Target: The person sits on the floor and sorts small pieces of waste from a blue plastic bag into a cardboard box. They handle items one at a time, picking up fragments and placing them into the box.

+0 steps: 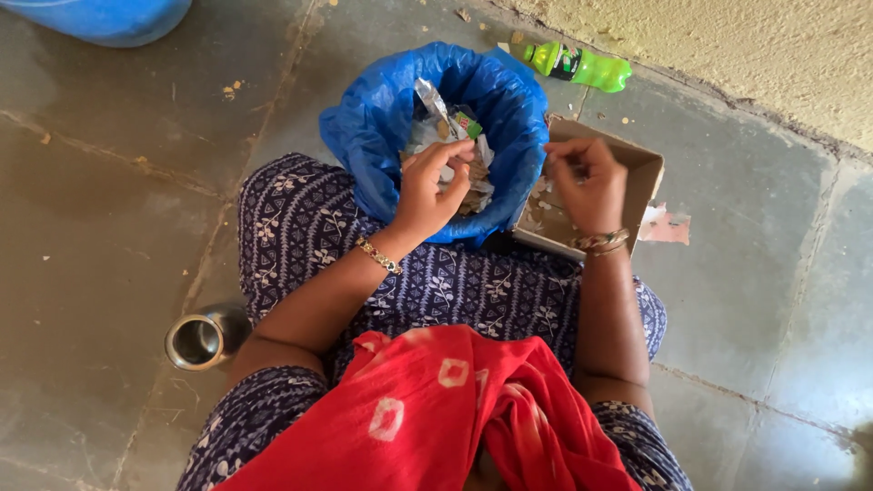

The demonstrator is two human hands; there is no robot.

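Observation:
A bin lined with a blue plastic bag [368, 127] stands in front of my knees, filled with wrappers and scraps [455, 127]. My left hand [429, 186] reaches over its rim, fingers curled among the scraps; whether it grips any I cannot tell. My right hand [587, 182] hovers over an open brown cardboard box [647, 168] beside the bin, fingers pinched together on a small bit of debris. Crumbs lie in the box.
A green plastic bottle [577, 65] lies by the rough wall. A steel cup [198, 340] stands on the stone floor at my left. A blue container [109, 18] is at the top left. A torn paper scrap [666, 225] lies right of the box.

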